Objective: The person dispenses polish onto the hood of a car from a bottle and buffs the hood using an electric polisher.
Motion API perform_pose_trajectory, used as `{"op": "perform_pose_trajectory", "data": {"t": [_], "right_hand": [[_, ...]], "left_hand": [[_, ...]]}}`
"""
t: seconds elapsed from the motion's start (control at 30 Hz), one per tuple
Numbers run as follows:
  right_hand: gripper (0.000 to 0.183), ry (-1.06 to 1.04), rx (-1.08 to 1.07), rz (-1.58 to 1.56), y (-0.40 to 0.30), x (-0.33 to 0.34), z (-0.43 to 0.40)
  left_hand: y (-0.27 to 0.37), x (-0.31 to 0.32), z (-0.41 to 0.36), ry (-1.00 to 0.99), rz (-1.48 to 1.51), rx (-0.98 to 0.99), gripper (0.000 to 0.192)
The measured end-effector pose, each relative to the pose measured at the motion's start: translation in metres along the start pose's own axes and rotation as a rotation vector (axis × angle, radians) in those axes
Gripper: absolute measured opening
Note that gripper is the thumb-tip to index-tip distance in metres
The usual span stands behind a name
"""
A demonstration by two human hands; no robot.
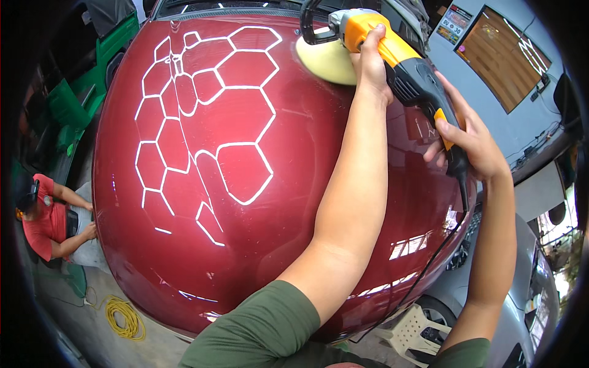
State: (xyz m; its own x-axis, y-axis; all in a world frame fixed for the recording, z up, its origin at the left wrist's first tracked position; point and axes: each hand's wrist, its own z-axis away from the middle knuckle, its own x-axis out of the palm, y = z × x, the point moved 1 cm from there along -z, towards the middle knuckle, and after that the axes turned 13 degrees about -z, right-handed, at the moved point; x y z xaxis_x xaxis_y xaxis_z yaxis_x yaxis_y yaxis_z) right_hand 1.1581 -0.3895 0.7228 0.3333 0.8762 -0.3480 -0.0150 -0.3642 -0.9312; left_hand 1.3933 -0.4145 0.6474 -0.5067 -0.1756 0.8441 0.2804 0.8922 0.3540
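Observation:
A yellow and black rotary car polisher (391,50) lies across the upper right of a glossy red car hood (239,119). Its pale yellow foam pad (322,62) rests against the paint near the windshield. My left hand (370,66) grips the polisher's body just behind its head. Around the rear handle, beside the yellow trigger, my right hand (469,133) is wrapped. The black D-shaped front handle (313,23) has no hand on it. From the tool's end, a black power cord (428,267) runs down over the hood's front edge.
A person in a red shirt (50,221) sits at the hood's left side, hands near its edge. On the floor lies a coiled yellow cord (124,317). A beige plastic chair (409,329) and a silver car (511,276) stand at right. Hexagonal lights reflect in the paint.

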Motion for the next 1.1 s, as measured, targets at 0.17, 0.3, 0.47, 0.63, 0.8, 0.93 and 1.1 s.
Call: {"op": "perform_pose_trajectory", "data": {"t": [0.17, 0.3, 0.47, 0.63, 0.8, 0.93, 1.1], "right_hand": [[0.094, 0.075, 0.082, -0.217, 0.023, -0.001, 0.02], [0.092, 0.249, -0.004, -0.024, 0.032, 0.01, 0.022], [0.092, 0.325, -0.036, 0.045, 0.029, 0.017, 0.024], [0.091, 0.269, -0.043, 0.077, 0.025, 0.02, 0.02], [0.091, 0.21, -0.056, 0.138, 0.019, 0.027, 0.003], [0.09, 0.159, -0.114, 0.192, 0.011, 0.037, -0.007], [0.088, 0.194, -0.093, 0.3, -0.003, 0.048, -0.005]], "left_hand": [[-0.019, 0.002, 0.006, -0.001, -0.013, -0.05, 0.057], [-0.031, 0.004, 0.009, -0.01, -0.044, -0.114, 0.057], [-0.038, 0.005, 0.008, -0.061, -0.021, -0.179, 0.056], [-0.03, 0.002, 0.002, -0.119, 0.018, -0.198, 0.055], [0.006, -0.011, -0.002, -0.078, 0.025, -0.125, 0.063], [0.035, -0.019, -0.001, -0.19, 0.082, -0.108, 0.057], [0.04, -0.017, -0.005, -0.505, 0.208, -0.011, 0.041]]}}
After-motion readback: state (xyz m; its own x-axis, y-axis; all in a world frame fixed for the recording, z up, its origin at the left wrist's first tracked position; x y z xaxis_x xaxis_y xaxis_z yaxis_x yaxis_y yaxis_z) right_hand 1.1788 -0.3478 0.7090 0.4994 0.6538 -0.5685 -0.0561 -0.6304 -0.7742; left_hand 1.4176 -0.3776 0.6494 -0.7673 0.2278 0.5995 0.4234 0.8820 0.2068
